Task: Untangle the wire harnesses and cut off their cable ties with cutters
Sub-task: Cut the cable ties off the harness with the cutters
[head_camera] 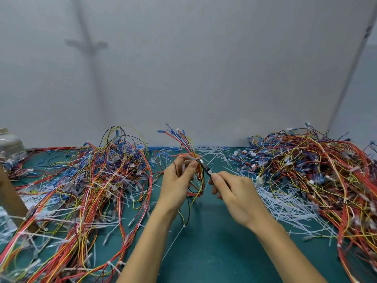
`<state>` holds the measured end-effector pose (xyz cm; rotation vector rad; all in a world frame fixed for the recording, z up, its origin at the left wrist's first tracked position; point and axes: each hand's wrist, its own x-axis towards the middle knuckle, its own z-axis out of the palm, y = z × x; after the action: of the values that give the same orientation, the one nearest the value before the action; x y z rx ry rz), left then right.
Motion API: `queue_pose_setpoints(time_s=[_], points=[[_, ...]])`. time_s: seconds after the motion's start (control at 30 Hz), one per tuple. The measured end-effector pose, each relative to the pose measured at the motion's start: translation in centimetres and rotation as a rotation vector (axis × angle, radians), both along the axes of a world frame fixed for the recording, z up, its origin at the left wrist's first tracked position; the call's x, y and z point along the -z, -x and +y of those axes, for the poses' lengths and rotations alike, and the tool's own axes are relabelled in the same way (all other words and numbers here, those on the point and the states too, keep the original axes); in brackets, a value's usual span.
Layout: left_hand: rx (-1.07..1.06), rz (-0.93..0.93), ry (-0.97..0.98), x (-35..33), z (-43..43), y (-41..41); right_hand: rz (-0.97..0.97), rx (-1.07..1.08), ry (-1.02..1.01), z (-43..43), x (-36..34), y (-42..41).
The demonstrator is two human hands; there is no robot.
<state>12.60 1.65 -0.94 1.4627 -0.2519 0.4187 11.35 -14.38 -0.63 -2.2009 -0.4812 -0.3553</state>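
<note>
Head view shows your left hand [178, 177] up over the green mat [214, 246]. Its fingers and thumb are curled round one small wire harness [184, 137]. Your right hand [236, 194] is closed round the handles of the cutters [205, 168]. The tip of the cutters sits right by your left fingertips, at the white cable tie [193, 158] on the bundle. I cannot tell if the blades are round the tie yet.

These wires look thin, light and floppy. The ends fan out above your hand and the tails hang down below it. Pinch the bundle just beside the tie, so it does not wobble when you snip. The tie looks like hard plastic, and the wire skins look soft, so I think a blade could nick them.

A big tangled pile [91, 180] lies to your left and another pile [316, 170] to your right. Lots of loose white ties [285, 205] lie on the mat.
</note>
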Motion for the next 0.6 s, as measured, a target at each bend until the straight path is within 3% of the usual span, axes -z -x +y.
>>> queue_pose_setpoints(time_s=[0.6], points=[[-0.019,0.031,-0.036,0.36,0.15,-0.03,0.04,0.044,-0.024,0.89,0.5,0.04]])
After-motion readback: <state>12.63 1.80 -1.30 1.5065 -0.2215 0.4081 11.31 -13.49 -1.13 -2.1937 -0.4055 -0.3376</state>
